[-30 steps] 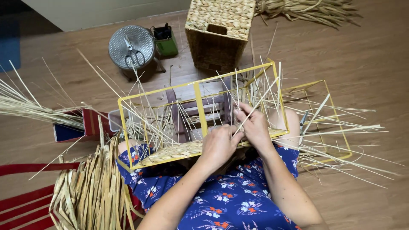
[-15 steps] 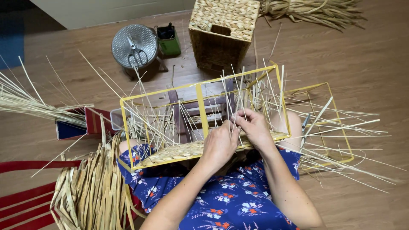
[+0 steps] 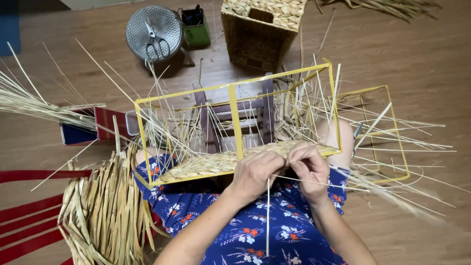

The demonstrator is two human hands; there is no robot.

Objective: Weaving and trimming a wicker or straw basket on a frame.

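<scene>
A yellow wire frame (image 3: 234,122) rests across my lap, its near side covered by a woven straw panel (image 3: 216,164). Many thin straw strands (image 3: 314,105) stick up and out from it. My left hand (image 3: 255,172) and my right hand (image 3: 309,164) meet at the near edge of the panel, both pinching thin straw strands there. One strand (image 3: 268,216) hangs down from my fingers over my blue flowered dress (image 3: 235,228).
A bundle of flat dried leaves (image 3: 105,211) lies at my left. A finished woven basket (image 3: 260,27) stands at the back, with a metal bowl holding scissors (image 3: 154,33) and a green box (image 3: 196,22) beside it. A second wire frame (image 3: 387,132) sits at right.
Both hands have drawn back from inside the frame toward me, down to the near edge of the woven panel. The view has tilted, so the frame sits higher and nearer.
</scene>
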